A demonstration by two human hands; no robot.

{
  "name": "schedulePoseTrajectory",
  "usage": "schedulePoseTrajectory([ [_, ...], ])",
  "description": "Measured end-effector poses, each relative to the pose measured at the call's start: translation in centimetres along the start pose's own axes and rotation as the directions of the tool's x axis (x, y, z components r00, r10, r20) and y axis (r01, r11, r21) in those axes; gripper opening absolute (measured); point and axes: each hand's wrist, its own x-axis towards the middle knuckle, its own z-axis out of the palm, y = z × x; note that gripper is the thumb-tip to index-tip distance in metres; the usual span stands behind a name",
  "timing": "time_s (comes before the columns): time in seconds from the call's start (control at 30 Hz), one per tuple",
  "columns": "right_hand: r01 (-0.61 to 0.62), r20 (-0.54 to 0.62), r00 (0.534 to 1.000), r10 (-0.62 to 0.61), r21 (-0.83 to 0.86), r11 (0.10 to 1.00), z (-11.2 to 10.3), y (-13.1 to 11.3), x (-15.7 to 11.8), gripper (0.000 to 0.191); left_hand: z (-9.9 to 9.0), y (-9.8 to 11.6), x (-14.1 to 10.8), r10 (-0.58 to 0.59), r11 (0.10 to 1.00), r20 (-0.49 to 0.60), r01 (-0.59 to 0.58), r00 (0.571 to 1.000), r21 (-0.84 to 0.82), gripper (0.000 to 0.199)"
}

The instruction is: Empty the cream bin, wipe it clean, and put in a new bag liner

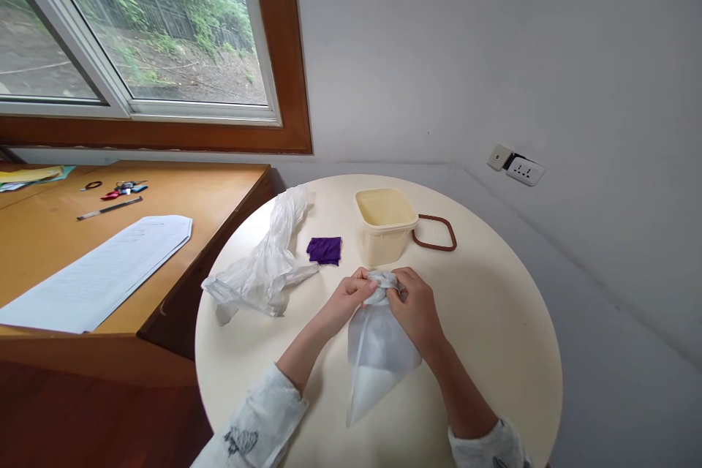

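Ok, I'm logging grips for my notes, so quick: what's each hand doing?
Left hand: closed, pinching the gathered top of the translucent bag.
Right hand: closed, pinching the same gathered part.

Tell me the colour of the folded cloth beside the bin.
Purple; the cloth shows best in the head view.

Translucent bag (378,351), top bunched, pointed end over table (493,307).

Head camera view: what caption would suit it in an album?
Left hand and right hand gripping the bunched end of a translucent bag near a cream tub on a round table.
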Motion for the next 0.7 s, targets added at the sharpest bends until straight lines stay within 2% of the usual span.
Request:
schedulePoseTrajectory([
  [0.07,-0.039,0.003,0.999,0.039,-0.008,0.999,0.1,0.0,0.1,0.013,0.1,-0.4,0.0,0.048,0.978,-0.045,-0.038,0.998,0.207,0.046],
  [0.17,-0.084,0.022,0.996,0.082,0.065,0.994,0.1,-0.1,0.1,0.014,0.4,-0.9,-0.1,0.142,0.908,-0.111,-0.085,0.984,0.411,0.040],
  [0.3,-0.135,0.160,0.982,0.097,0.247,0.960,0.0,0.2,0.2,0.018,0.4,-1.0,-0.3,0.162,0.871,-0.124,-0.083,0.979,0.484,0.040],
  [0.43,-0.179,0.254,0.963,0.089,0.360,0.916,-0.1,0.5,0.4,0.019,0.2,-0.4,-0.3,0.096,0.931,-0.034,-0.078,0.995,0.356,0.048],
  [0.57,-0.179,0.189,0.975,0.115,0.368,0.913,-0.2,0.4,0.5,0.016,0.0,-0.1,-0.3,0.061,0.987,0.009,-0.062,0.998,0.149,0.048],
  [0.7,-0.198,0.173,0.975,0.142,0.369,0.908,-0.3,0.0,0.5,0.021,-0.3,-0.1,-0.6,0.068,0.995,0.095,-0.060,0.993,-0.080,0.043],
])
